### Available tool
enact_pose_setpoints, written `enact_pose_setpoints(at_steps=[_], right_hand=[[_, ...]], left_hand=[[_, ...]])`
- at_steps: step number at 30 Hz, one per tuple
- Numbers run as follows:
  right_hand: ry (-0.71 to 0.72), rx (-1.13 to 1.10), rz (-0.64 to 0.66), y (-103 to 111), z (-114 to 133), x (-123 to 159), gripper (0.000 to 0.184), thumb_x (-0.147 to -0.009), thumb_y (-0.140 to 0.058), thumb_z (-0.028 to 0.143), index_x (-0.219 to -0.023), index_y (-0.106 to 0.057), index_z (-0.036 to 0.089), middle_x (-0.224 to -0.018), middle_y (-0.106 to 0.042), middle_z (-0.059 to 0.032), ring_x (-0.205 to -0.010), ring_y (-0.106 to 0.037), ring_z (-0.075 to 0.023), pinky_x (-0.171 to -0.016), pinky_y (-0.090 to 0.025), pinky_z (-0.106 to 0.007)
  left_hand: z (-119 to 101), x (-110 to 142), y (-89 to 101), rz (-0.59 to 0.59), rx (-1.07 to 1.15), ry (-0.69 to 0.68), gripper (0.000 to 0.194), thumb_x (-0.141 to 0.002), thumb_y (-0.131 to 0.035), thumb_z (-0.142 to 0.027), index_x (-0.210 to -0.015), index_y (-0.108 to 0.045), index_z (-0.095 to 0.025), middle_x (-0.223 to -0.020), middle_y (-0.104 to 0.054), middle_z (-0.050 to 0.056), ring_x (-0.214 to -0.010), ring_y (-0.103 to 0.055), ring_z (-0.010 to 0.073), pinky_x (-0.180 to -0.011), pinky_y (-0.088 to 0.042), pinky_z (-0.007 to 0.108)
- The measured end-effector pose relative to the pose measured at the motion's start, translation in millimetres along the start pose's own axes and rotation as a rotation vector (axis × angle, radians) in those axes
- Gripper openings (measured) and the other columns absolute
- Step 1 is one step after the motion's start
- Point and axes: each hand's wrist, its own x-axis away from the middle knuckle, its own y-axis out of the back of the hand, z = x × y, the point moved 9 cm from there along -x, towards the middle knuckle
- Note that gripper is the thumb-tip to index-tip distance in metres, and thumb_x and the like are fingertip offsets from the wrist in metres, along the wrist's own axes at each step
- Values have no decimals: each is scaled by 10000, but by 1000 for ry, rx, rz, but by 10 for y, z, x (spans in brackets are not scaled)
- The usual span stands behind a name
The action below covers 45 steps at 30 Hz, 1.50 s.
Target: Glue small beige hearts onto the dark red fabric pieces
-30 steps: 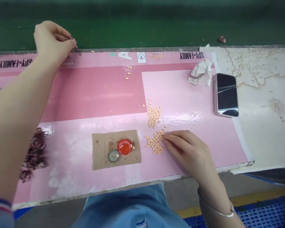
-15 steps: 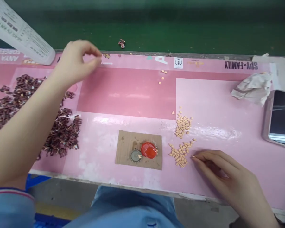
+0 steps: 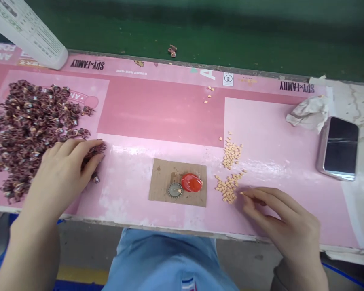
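While our left hand (image 3: pixel 62 178) lies curled over the near edge of a heap of dark maroon, twisted pieces (image 3: pixel 30 125), we cannot tell whether that grip has closed on anything, because the fingers and palm hide what is beneath them. A small grey metallic-looking bit (image 3: pixel 96 180) sits just beside the little finger. Our right hand (image 3: pixel 279 220) has its grip pinched shut, thumb against forefinger, with a peach speck at the fingertips (image 3: pixel 242 193); it is too small to say whether it is held. Just beyond lie two loose drifts of tiny peach-coloured, heart-shaped pieces (image 3: pixel 227 188), the nearer almost touching the hand, the other (image 3: pixel 232 153) farther up.

Between our hands sits a brown cardboard square (image 3: pixel 177 182) bearing a glossy red round cap (image 3: pixel 191 182) and a crimped grey metal bottle cap (image 3: pixel 175 190), side by side and touching. Open pink printed mat (image 3: pixel 130 178) separates the cardboard from the maroon heap, which runs off the left edge of view. Both forearms cross the worktop's near edge (image 3: pixel 170 228) above our pale blue trousers (image 3: pixel 166 258). Far right lie a crumpled white tissue (image 3: pixel 307 114) and a black-screened smartphone (image 3: pixel 338 148).
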Motion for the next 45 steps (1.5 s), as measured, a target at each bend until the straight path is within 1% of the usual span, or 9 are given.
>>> enact_pose_setpoints(at_steps=[6,12,20,28,31,34,38,42,45], right_hand=[[-68,-301,-58,-222,395,-227,161,-920,-684,81,-901,-646,237,-794,-711,11,-659,-674,-112,-584,-558,-211],[-160,-379,-86,-386,435,-334,167,-911,-670,89,-860,-637,245,-761,-694,41,-638,-646,-100,-581,-543,-208],[-157,-305,-86,-380,442,-335,187,-896,-683,75,-867,-638,254,-774,-716,36,-682,-683,-127,-595,-552,-238],[-67,-231,-116,-353,511,-356,229,-897,-691,39,-902,-632,260,-782,-721,19,-692,-699,-146,-595,-565,-265],[-58,-251,-133,-320,517,-339,230,-895,-697,42,-917,-645,265,-782,-715,11,-677,-686,-159,-588,-569,-292],[-72,-307,-149,-259,548,-319,244,-883,-693,29,-916,-658,268,-771,-700,6,-664,-671,-173,-585,-568,-323],[-50,-366,-115,-189,723,-354,234,-875,-668,22,-894,-657,255,-745,-694,3,-625,-652,-168,-540,-544,-321],[17,-450,-94,-156,932,-441,223,-862,-627,16,-853,-616,238,-686,-682,22,-558,-623,-130,-504,-542,-278],[12,-508,-85,-172,984,-460,224,-862,-616,16,-845,-610,239,-697,-707,29,-572,-669,-113,-552,-595,-239]], left_hand=[[-55,-122,38,-67,142,-42,577,-1068,-303,-520,-1004,-740,-149,-887,-742,135,-885,-679,346,-866,-484,452],[-36,-190,-17,-32,239,-61,623,-1043,-289,-621,-991,-726,-180,-966,-692,143,-980,-646,349,-947,-491,490],[-75,-133,51,-16,306,2,426,-1065,-412,-448,-1095,-724,-159,-1136,-716,101,-1119,-672,256,-1055,-515,386],[-122,-23,228,-201,368,138,352,-1073,-535,-439,-1147,-769,-187,-1184,-737,103,-1197,-677,300,-1070,-517,424],[-205,107,325,-279,528,198,269,-1048,-606,-406,-1145,-786,-232,-1118,-736,85,-1114,-690,278,-1047,-525,423],[-450,244,364,-297,759,115,175,-1016,-669,-314,-1138,-791,-342,-1024,-759,13,-940,-712,220,-893,-569,371],[-942,340,243,-109,1261,-99,307,-958,-760,-222,-1203,-749,-407,-953,-783,-46,-806,-721,149,-762,-604,267],[-1310,346,78,181,1597,-171,146,-947,-777,-224,-1056,-795,-320,-976,-770,-7,-844,-724,128,-879,-627,233],[-1447,346,5,383,1755,-172,117,-996,-719,-323,-1040,-817,-275,-959,-741,33,-832,-726,128,-840,-626,214]])
